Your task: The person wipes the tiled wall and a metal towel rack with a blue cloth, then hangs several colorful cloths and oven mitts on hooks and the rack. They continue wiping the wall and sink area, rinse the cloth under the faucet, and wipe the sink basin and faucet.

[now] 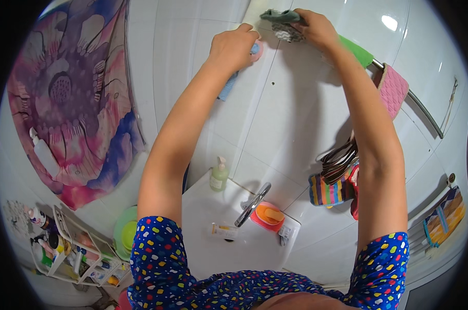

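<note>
Both my arms reach up the white tiled wall above a sink. My left hand [236,48] is closed around a round pink item [259,51] with light blue in its middle; its kind is unclear. A blue cloth [229,87] hangs just below that hand, partly behind my forearm. My right hand [317,29] pinches a dark green cloth [280,16] at the upper middle. A grey and white patterned cloth [287,32] is bunched under it; whether my fingers also hold this one I cannot tell.
Below is a white sink [195,205] with a chrome faucet [253,204], a green pump bottle [218,175], an orange soap dish [270,215] and a tube [225,231]. A metal rail [425,112] bears a pink quilted cloth [393,90]. Striped cloths [328,190] hang right; a shelf rack [75,248] stands left.
</note>
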The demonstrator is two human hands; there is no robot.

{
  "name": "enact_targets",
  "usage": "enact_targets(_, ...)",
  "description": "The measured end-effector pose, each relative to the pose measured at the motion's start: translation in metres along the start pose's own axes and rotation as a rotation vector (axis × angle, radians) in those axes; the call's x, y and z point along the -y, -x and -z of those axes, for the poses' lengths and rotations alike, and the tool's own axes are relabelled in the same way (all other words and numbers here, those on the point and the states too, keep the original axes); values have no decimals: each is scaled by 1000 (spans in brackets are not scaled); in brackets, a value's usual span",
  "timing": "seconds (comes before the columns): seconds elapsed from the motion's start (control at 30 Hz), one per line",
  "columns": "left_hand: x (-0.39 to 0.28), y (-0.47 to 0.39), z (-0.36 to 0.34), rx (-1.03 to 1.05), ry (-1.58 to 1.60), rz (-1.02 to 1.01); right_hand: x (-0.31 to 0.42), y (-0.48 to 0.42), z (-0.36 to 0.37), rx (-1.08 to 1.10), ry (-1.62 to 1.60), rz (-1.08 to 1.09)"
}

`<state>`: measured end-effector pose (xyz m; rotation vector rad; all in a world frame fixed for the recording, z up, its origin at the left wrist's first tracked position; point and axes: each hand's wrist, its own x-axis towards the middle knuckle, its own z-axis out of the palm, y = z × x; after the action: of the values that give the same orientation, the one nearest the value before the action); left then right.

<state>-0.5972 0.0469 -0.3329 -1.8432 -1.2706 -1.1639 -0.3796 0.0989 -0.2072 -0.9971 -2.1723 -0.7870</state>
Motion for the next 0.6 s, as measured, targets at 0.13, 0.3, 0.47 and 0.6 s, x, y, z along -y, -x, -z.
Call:
enact_targets(0.13, 12, 5, -12, -26, 5, 43, -25, -12, -2, 5, -311, 25)
enact_targets(0.3, -2, -1, -24, -60, -34, 60, -49, -19, 8, 134, -400, 15)
enact_targets(0.47, -13, -27, -34, 16, -155, 26, -44, -2, 9, 20, -621, 7)
enact_targets(0.6, -12, -49, -42, -17, -175, -48, -39, 4, 12, -18, -617, 15)
